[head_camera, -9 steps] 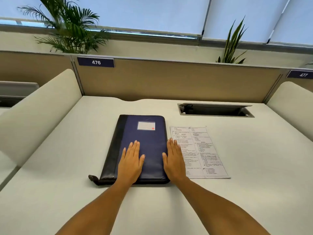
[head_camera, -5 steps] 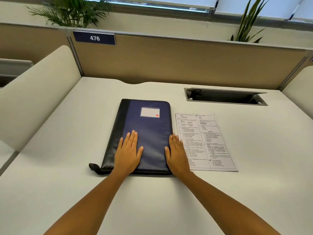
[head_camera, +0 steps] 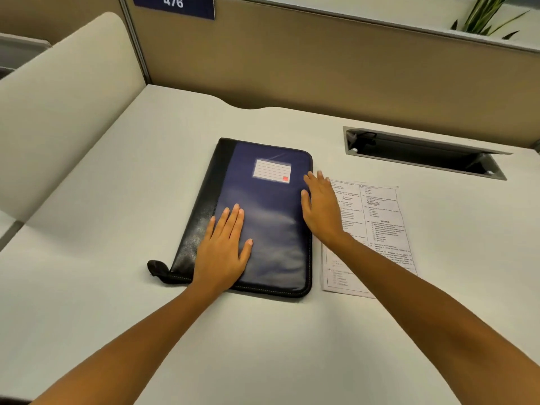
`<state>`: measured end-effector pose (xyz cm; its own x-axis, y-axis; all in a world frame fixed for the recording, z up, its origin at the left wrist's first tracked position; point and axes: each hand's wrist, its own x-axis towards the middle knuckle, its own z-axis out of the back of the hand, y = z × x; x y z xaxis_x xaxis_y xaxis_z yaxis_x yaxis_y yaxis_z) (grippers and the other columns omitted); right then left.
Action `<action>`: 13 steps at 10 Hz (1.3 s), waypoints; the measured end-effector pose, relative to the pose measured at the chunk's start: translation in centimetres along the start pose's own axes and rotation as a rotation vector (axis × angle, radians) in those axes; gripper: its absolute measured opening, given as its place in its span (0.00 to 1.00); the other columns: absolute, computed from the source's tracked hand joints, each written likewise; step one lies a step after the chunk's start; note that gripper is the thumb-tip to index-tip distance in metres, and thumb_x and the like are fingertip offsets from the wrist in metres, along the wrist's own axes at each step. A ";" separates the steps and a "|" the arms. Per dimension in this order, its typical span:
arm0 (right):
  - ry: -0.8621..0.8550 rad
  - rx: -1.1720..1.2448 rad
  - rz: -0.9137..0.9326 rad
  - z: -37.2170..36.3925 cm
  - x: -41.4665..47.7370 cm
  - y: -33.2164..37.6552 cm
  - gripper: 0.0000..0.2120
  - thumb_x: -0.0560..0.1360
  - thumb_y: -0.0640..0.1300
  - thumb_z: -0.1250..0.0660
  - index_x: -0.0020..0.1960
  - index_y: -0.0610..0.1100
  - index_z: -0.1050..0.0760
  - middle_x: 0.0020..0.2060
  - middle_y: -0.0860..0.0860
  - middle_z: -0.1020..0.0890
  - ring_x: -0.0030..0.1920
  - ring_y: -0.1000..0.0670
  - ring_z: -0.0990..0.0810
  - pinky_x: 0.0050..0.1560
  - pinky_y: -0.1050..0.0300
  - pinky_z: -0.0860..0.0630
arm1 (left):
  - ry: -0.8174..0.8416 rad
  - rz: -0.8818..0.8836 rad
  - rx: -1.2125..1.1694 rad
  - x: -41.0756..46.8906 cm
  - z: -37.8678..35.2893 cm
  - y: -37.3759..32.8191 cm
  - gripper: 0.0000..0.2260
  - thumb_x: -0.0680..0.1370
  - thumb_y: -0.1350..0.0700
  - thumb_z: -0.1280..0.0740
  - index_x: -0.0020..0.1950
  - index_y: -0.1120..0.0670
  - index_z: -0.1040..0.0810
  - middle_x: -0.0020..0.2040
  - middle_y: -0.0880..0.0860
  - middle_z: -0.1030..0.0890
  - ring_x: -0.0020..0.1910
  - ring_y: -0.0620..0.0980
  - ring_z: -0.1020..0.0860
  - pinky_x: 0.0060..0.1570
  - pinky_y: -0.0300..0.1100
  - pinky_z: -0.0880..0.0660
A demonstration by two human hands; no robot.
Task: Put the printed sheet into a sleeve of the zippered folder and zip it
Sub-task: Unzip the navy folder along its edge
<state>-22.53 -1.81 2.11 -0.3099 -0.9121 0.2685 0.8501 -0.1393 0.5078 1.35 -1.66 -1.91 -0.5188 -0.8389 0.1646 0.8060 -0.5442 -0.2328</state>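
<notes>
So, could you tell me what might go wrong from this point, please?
The right hand rests at the zippered folder's edge with its forearm over the printed sheet, so dragging back could crease or slide the paper. The left hand lies flat on the closed cover, which would likely block opening. The zipper tab sits at the near-left corner, away from both hands.

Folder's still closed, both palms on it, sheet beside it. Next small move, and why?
Probably take the zipper pull at the near-left corner and start unzipping: the zippered folder lies shut under the flat left hand, right hand at its edge, and the printed sheet waits outside.
</notes>
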 end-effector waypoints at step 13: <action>0.521 -0.177 0.727 -10.7 26.0 7.0 0.07 0.75 0.37 0.35 0.50 0.37 0.19 0.47 0.40 0.18 0.48 0.42 0.21 0.52 0.52 0.26 | 0.109 0.073 0.041 0.4 0.7 -0.3 0.29 0.80 0.44 0.49 0.78 0.53 0.51 0.79 0.49 0.49 0.77 0.46 0.53 0.76 0.48 0.50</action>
<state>-20.07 -30.58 3.87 0.5225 -0.8513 0.0480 0.8272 0.5198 0.2135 1.09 -1.80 -1.11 -0.4847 -0.8736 0.0435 0.8523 -0.4829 -0.2010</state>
